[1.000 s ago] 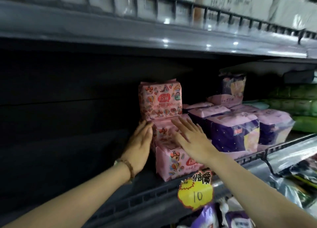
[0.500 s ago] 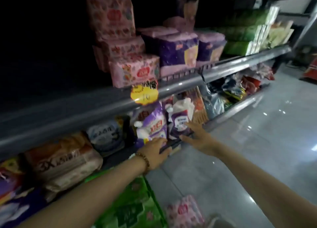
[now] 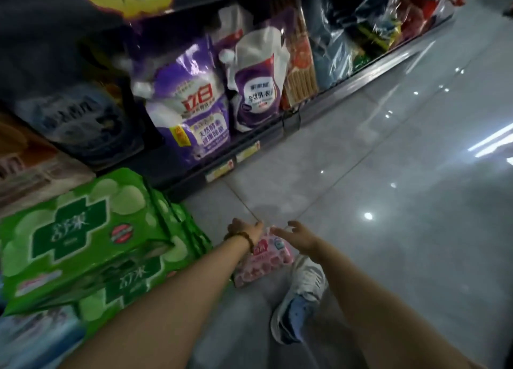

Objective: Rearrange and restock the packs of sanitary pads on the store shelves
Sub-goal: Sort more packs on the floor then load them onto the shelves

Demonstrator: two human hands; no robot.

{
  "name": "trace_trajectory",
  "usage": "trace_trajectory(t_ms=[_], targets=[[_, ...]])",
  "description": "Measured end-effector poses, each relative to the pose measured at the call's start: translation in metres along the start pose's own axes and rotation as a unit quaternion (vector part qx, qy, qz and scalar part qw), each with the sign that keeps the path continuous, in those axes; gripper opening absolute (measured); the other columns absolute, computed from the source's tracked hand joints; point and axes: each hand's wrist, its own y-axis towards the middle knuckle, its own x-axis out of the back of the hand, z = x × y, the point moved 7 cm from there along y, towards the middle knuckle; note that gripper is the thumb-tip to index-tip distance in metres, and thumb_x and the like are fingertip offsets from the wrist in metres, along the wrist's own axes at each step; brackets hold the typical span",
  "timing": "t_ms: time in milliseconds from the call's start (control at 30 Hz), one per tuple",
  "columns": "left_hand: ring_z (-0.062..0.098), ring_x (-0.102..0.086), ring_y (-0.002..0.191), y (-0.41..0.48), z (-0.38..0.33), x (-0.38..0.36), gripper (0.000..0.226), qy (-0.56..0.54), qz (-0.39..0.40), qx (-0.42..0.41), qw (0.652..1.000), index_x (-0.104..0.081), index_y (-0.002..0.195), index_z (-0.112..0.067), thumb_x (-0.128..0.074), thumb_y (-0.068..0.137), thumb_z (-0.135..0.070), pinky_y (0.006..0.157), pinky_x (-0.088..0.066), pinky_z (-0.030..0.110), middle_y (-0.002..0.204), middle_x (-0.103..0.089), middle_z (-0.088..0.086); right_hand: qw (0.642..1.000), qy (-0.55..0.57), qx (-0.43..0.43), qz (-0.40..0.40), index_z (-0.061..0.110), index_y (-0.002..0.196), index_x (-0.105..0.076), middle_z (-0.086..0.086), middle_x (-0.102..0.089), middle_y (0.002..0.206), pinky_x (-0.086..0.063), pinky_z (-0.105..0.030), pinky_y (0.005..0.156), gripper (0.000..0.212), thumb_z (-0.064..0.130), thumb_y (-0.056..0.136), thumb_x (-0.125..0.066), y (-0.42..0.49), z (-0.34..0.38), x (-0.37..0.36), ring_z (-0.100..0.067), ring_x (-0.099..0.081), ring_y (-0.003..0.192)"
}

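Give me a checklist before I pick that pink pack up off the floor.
1. Pink pack lies on the floor between both hands, within reach: ok.
2. Right hand free, fingers spread, holding nothing: ok.
3. Left hand gripping the pack's far end: cannot tell, blurred.
4. Shoe off the pack: cannot tell; they sit very close.
5. Green packs out of the lifting path, stacked to the left: ok.
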Motion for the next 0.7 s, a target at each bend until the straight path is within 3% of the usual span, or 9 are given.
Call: trace_trajectory(t_ms=[100, 167, 300, 367, 433, 467, 567, 633, 700], targets=[[0.033, -0.009, 0.146, 0.018, 0.038, -0.027, 0.095, -0.064, -0.044, 0.097, 0.992, 0.002, 0.15, -0.002, -0.051, 0.091, -0.053, 0.117, -0.016, 0.039, 0.159, 0.0, 0.018, 1.0, 0.013, -0.012, -0.004, 0.007, 0.15, -0.024, -0.017, -0.03, 0.154, -0.036, -0.036, 0.106, 0.084, 0.044, 0.087, -0.065, 0.024, -0.026, -0.006, -0.032, -0.039, 0.136], [0.032, -0.004, 0.147, 0.03, 0.056, -0.038, 0.1, -0.099, -0.051, 0.138, 0.984, 0.005, 0.148, 0.002, -0.051, 0.09, -0.055, 0.119, -0.012, 0.037, 0.158, 0.003, 0.019, 0.999, 0.031, -0.024, -0.004, 0.008, 0.151, -0.023, -0.016, -0.031, 0.153, -0.04, -0.034, 0.1, 0.083, 0.046, 0.089, -0.063, 0.037, -0.041, -0.009, -0.032, -0.041, 0.135], [0.032, -0.034, 0.137, 0.036, 0.069, -0.059, 0.078, -0.21, -0.028, 0.171, 0.962, -0.024, 0.147, -0.002, -0.055, 0.091, -0.048, 0.11, -0.034, 0.036, 0.151, -0.03, 0.018, 0.995, 0.077, -0.05, 0.025, 0.003, 0.137, -0.046, -0.017, -0.061, 0.128, -0.056, -0.028, 0.081, 0.07, 0.049, 0.088, -0.062, 0.058, -0.069, -0.028, -0.026, -0.064, 0.104], [0.033, -0.05, 0.124, 0.036, 0.075, -0.067, 0.091, -0.267, -0.058, 0.182, 0.945, -0.033, 0.143, -0.007, -0.071, 0.075, -0.054, 0.097, -0.047, 0.037, 0.14, -0.046, 0.016, 0.99, 0.125, -0.068, 0.011, 0.003, 0.126, -0.055, -0.015, -0.068, 0.113, -0.059, -0.033, 0.081, 0.061, 0.047, 0.084, -0.068, 0.064, -0.08, -0.034, -0.025, -0.068, 0.095], [0.032, -0.056, 0.117, 0.037, 0.07, -0.069, 0.121, -0.274, -0.075, 0.145, 0.948, -0.037, 0.141, -0.011, -0.072, 0.046, -0.077, 0.092, -0.052, 0.039, 0.135, -0.052, 0.013, 0.987, 0.147, -0.062, -0.005, 0.006, 0.116, -0.059, -0.014, -0.07, 0.106, -0.059, -0.035, 0.08, 0.052, 0.045, 0.083, -0.07, 0.062, -0.076, -0.027, -0.026, -0.069, 0.091], [0.031, -0.058, 0.115, 0.038, 0.064, -0.068, 0.12, -0.274, -0.079, 0.124, 0.95, -0.038, 0.14, -0.012, -0.07, 0.046, -0.079, 0.09, -0.052, 0.038, 0.134, -0.053, 0.011, 0.988, 0.146, -0.052, -0.013, 0.007, 0.11, -0.061, -0.013, -0.07, 0.101, -0.059, -0.035, 0.079, 0.048, 0.045, 0.082, -0.071, 0.059, -0.073, -0.02, -0.026, -0.069, 0.088], [0.031, -0.057, 0.115, 0.017, 0.028, -0.049, 0.074, -0.289, -0.116, 0.053, 0.949, -0.038, 0.139, -0.009, -0.068, 0.081, -0.045, 0.089, -0.052, 0.038, 0.136, -0.049, 0.009, 0.978, 0.2, 0.008, -0.051, -0.003, 0.104, -0.067, -0.02, -0.072, 0.094, -0.061, -0.04, 0.07, 0.056, 0.045, 0.076, -0.075, 0.045, -0.052, 0.015, -0.029, -0.071, 0.079], [0.032, -0.055, 0.117, -0.004, -0.004, -0.035, 0.07, -0.3, -0.135, 0.002, 0.945, -0.038, 0.141, -0.009, -0.068, 0.084, -0.036, 0.094, -0.049, 0.038, 0.139, -0.046, 0.013, 0.972, 0.215, 0.05, -0.082, -0.008, 0.109, -0.063, -0.025, -0.07, 0.097, -0.059, -0.033, 0.057, 0.062, 0.042, 0.075, -0.078, 0.027, -0.027, 0.046, -0.03, -0.072, 0.075], [0.034, -0.049, 0.121, -0.027, -0.035, -0.02, 0.073, -0.301, -0.145, -0.042, 0.942, -0.032, 0.145, -0.012, -0.067, 0.085, -0.034, 0.097, -0.044, 0.039, 0.142, -0.037, 0.014, 0.966, 0.218, 0.084, -0.111, -0.005, 0.118, -0.056, -0.023, -0.068, 0.104, -0.058, -0.031, 0.055, 0.074, 0.046, 0.069, -0.081, 0.004, 0.002, 0.074, -0.028, -0.073, 0.08]])
